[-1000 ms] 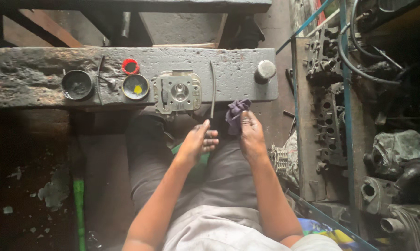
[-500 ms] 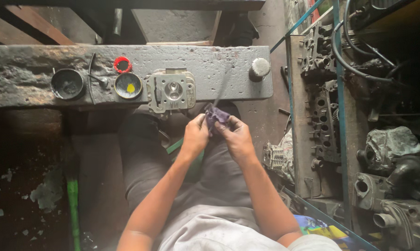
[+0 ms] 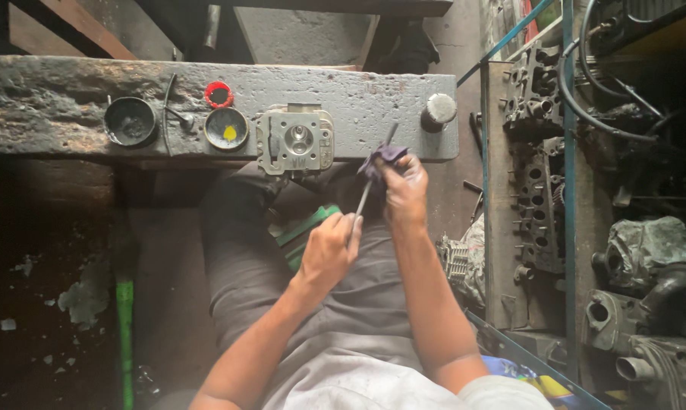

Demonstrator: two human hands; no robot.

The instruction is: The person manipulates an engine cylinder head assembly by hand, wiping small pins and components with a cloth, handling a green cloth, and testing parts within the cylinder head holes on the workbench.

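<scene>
- Head view looks down on a seated person who works over the lap, just in front of a grey, worn surface (image 3: pixel 55 106).
- Left hand (image 3: pixel 329 250) is closed around the lower end of a thin metal rod (image 3: pixel 364 199); the rod slants up and to the right, and its top end shows above the other hand, over the edge of the surface.
- Right hand (image 3: pixel 405 190) is closed on a purple cloth (image 3: pixel 381 157), which is wrapped around the upper part of the rod.
- My judgement is that the step in hand is wiping the rod with the cloth. To do it well, the left hand should hold the low end firm and steady, so the rod does not swing toward the cylinder head (image 3: pixel 294 140) lying flat on the surface just beside it.
- It is better that the cloth goes fully around the rod and slides along its length, with a small turn of the rod between strokes, so that every side is cleaned.
- Two round tins (image 3: pixel 130 121) stand further left on the surface, one of them with a yellow spot (image 3: pixel 229 134), beside a red ring (image 3: pixel 218 94); a round knob (image 3: pixel 438 111) is at the right end. All are well apart from the hands, so there is room to move.
- Grip should be moderate: too tight and the cloth may catch; too loose and the rod may slip to the lap.
</scene>
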